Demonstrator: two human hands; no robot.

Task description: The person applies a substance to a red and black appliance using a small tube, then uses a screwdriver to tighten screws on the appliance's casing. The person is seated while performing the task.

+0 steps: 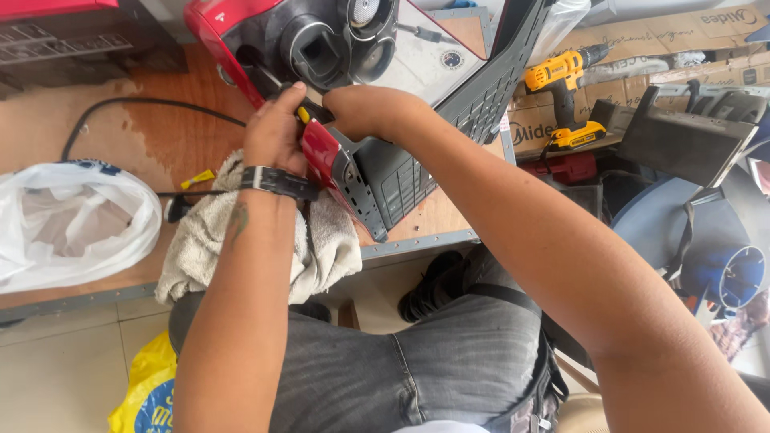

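The red appliance (pixel 329 160) lies tilted on the bench (pixel 160 136), partly over a towel (pixel 200 232). The left hand (pixel 277 132) pinches a yellow-handled tool (pixel 303 114) against it; the right hand (pixel 361 108) clamps the casing. The tool could slip off the curved plastic toward the right fingers.

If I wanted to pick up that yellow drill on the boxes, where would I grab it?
Probably by the handle, the narrow neck between the drill's yellow body and its wide battery foot. It stands upright on the cardboard boxes, chuck pointing right, so the handle is open at the sides. Come from the near side and wrap a hand around it; the body above is bulkier.
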